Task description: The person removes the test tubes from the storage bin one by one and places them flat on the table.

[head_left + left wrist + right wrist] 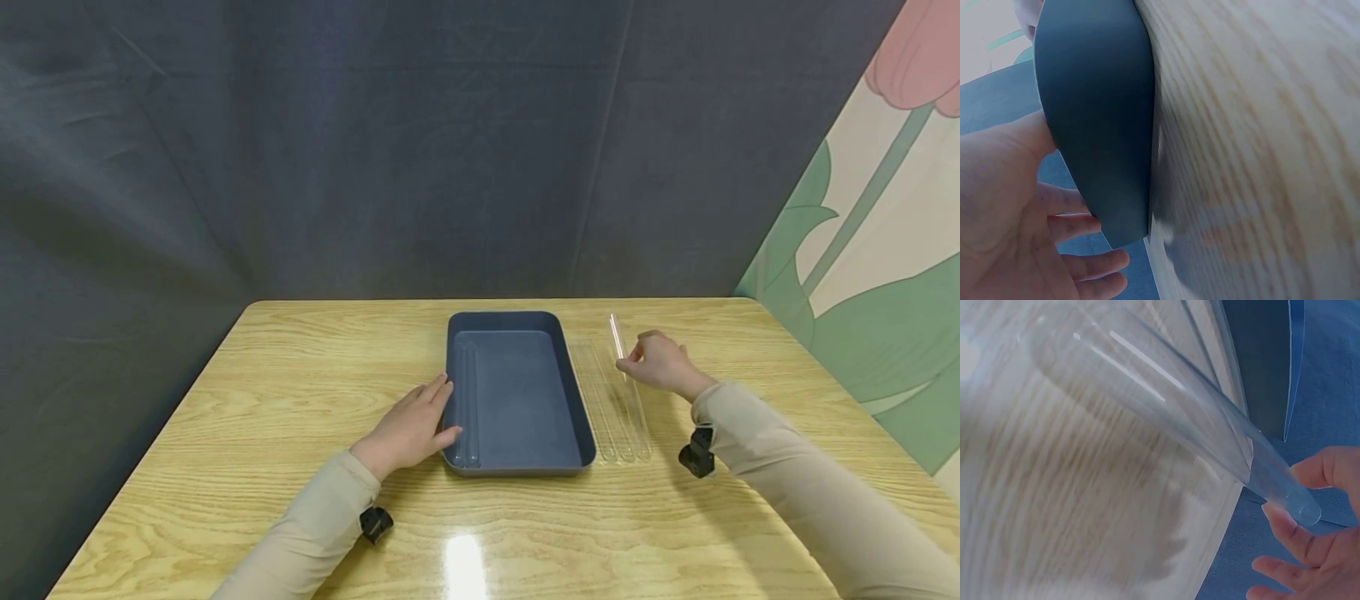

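Nearest, the left hand (408, 429), fingers extended, rests on the left rim of the tray (525, 400), whose far end sits near the far edge of the desk (300, 375). Inside, along the tray's left wall, two clear tubes (471, 408) lie side by side, seemingly done. Between the tray and the desk's right edge lie loose tubes (606, 450), probably two, apparently left to do; their clearness blurs the count. Farther, the right hand (660, 362) pinches a tilted tube (617, 333) toward its far end, not yet in the tray
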The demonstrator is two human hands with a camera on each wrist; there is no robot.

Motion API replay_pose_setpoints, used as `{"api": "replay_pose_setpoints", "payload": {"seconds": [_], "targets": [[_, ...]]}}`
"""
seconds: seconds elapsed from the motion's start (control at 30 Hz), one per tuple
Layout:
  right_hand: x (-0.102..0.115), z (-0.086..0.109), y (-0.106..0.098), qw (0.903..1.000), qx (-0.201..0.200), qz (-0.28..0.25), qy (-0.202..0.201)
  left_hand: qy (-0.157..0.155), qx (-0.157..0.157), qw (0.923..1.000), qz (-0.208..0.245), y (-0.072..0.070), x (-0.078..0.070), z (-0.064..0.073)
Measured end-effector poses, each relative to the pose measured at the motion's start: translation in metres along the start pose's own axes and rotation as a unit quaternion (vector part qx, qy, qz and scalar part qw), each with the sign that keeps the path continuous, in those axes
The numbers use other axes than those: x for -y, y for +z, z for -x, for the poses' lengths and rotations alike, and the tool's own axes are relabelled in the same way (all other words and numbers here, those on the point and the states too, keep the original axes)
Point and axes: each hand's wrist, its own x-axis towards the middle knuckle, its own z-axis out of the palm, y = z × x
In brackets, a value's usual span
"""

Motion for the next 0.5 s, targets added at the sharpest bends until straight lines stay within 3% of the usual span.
{"api": "replay_pose_setpoints", "payload": {"seconds": [0.5], "targets": [[-0.003,-0.004,0.015,0.9997,0.0,-0.015,0.02,0.0,0.003,1.0,0.005,0.001,0.001,0.0]]}}
